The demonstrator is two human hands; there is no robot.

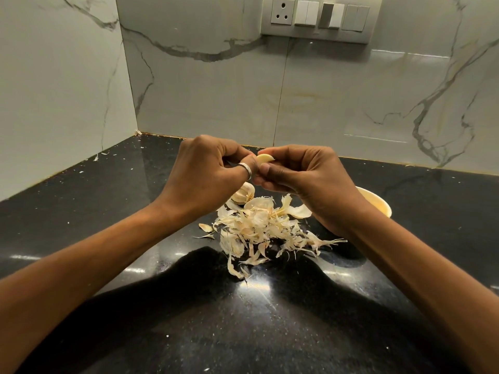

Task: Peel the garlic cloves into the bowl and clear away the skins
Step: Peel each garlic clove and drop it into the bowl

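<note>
Both my hands meet above the black counter, holding one pale garlic clove (265,158) between them. My right hand (307,182) pinches the clove between thumb and fingers. My left hand (205,171), a ring on its thumb, has its fingers curled against the clove's left end. Below the hands lies a heap of papery garlic skins (259,228). A partial garlic bulb (244,194) sits just behind the heap, under my left hand. The cream bowl (378,202) stands to the right, mostly hidden by my right wrist.
The black granite counter (108,211) runs into a corner of marble wall tiles (216,90). Small skin flecks dot the counter at the back left. A socket and switch panel (320,18) is on the wall above.
</note>
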